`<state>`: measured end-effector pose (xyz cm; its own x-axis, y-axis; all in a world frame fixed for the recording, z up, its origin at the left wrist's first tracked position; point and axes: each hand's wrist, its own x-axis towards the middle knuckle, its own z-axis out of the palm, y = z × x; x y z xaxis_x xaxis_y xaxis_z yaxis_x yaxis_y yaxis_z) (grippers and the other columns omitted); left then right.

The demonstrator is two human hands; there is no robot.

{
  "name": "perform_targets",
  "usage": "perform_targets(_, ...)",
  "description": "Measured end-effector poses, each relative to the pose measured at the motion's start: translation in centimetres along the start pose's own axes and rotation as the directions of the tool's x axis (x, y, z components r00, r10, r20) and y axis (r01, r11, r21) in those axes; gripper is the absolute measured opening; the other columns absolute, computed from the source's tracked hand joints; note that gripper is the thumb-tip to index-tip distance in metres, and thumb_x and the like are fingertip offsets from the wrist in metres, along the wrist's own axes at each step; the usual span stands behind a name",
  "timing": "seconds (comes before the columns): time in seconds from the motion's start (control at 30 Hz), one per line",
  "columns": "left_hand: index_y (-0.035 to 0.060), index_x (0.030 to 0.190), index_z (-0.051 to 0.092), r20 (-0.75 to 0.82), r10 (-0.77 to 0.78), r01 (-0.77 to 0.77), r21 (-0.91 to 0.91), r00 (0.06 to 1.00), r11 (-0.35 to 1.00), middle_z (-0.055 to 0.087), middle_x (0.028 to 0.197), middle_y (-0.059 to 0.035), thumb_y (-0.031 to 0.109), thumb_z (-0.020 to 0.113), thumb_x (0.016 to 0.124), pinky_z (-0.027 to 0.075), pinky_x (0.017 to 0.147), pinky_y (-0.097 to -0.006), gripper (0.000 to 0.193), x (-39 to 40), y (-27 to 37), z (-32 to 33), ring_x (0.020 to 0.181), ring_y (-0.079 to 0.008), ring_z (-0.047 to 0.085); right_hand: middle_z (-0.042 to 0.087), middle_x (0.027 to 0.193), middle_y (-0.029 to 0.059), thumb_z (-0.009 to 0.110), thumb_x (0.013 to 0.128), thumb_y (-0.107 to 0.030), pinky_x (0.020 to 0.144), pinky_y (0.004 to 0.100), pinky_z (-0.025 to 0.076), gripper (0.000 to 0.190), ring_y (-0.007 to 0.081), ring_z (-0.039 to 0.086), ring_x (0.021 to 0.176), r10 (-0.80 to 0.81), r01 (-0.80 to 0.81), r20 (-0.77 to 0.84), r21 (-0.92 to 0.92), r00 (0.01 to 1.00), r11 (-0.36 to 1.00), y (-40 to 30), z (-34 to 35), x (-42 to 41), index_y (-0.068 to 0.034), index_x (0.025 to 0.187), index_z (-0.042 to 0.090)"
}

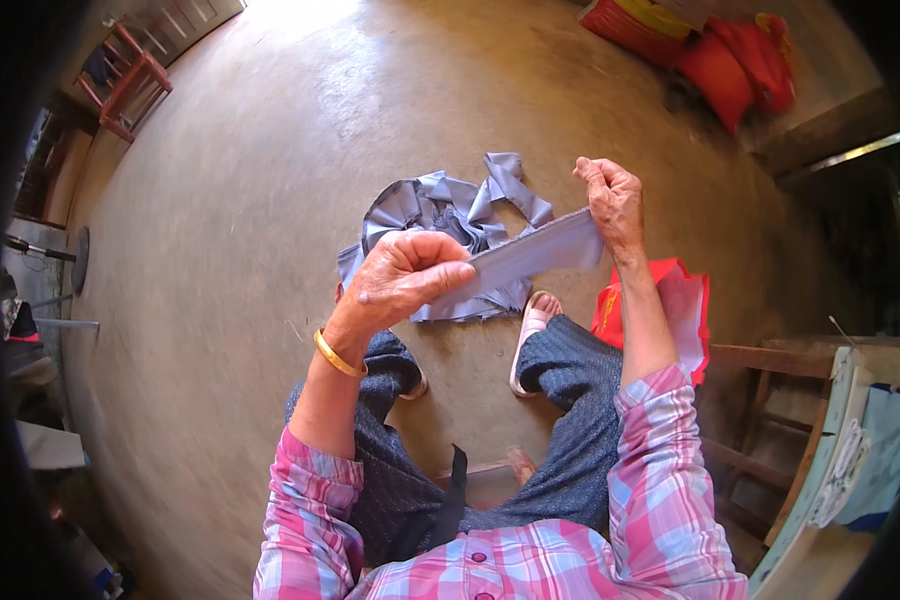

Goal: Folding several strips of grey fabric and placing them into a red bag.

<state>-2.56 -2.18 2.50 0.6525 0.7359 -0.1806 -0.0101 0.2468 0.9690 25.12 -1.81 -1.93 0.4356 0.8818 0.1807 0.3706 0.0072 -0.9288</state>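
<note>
My left hand (409, 277) pinches one end of a grey-blue fabric strip (536, 251) between thumb and fingers. The strip runs up to the right, its other end at my right hand (613, 199), which is closed in a loose fist with the cloth against its palm side. One long edge of the strip looks folded or frayed. Below and behind it, a loose heap of the same grey-blue fabric (397, 206) lies on the floor in coils and folds, just in front of my feet. Part of the heap is hidden behind my left hand and the strip.
A red bag (667, 281) stands beyond my right forearm. At the right is a wooden frame (765, 360) beside a pale-topped table bearing folded cloth. Red sacks (716, 71) lie at the upper right, a reddish wooden chair (131, 86) stands upper left, and a fan (81, 259) is at the left.
</note>
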Motion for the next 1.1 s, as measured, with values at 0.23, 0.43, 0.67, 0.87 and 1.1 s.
perform_targets(0.23,0.0081,0.070,0.053,0.198,-0.079,0.110,-0.149,0.977,0.983,0.042,0.064,0.0098,0.015,0.065,0.082,0.028,0.049,-0.0173,0.018,-0.6,-1.1,3.5,0.059,0.0001,0.036,0.052,0.055,0.0128,0.058,0.085,-0.022,0.049,0.0312,0.039,0.026,0.0179,0.047,0.049,-0.125,0.099,-0.075,-0.281,0.989,0.955,0.1,-0.1,0.5,-0.001,0.069,0.058)
perform_targets(0.43,0.0027,0.062,0.048,0.293,0.333,-0.352,0.011,0.896,0.936,0.046,0.060,0.0013,0.008,0.066,0.076,0.034,0.050,-0.0241,0.023,-0.6,-0.6,5.0,0.057,-0.0067,0.041,0.047,0.052,0.0089,0.057,0.085,-0.023,0.049,0.0313,0.039,0.026,0.0124,0.043,0.050,-0.150,0.106,-0.122,-0.312,0.981,0.944,1.4,2.4,-0.2,0.000,0.072,0.058)
perform_targets(0.67,0.0076,0.081,0.057,0.020,0.097,-0.066,-0.594,0.995,0.802,0.055,0.073,0.0043,0.018,0.058,0.086,0.040,0.057,-0.0202,0.011,1.1,-2.0,2.0,0.063,-0.0054,0.049,0.063,0.075,0.0106,0.058,0.083,-0.018,0.062,0.0315,0.046,0.017,0.0199,0.058,0.067,-0.032,0.044,0.053,-0.248,0.998,0.968,0.0,4.0,-1.4,-0.003,0.090,0.062)
perform_targets(0.87,0.0043,0.095,0.059,-0.102,0.013,-0.086,-0.759,0.995,0.645,0.063,0.085,-0.0056,0.019,0.055,0.088,0.049,0.074,-0.0310,0.017,2.4,-3.2,0.4,0.074,-0.0132,0.058,0.063,0.097,0.0142,0.056,0.076,-0.004,0.083,0.0321,0.046,0.034,0.0252,0.060,0.094,-0.325,0.344,0.371,0.015,0.870,0.939,-5.0,3.9,-5.5,-0.004,0.109,0.056)
perform_targets(1.1,0.0031,0.092,0.062,-0.143,0.016,-0.094,-0.558,0.990,0.825,0.065,0.082,-0.0059,0.023,0.054,0.089,0.049,0.065,-0.0252,0.022,3.6,-2.7,0.7,0.068,-0.0110,0.058,0.062,0.102,0.0090,0.064,0.079,-0.011,0.085,0.0287,0.046,0.037,0.0176,0.059,0.095,-0.155,0.048,0.417,0.255,0.896,0.966,-6.2,5.4,-6.9,0.000,0.113,0.054)
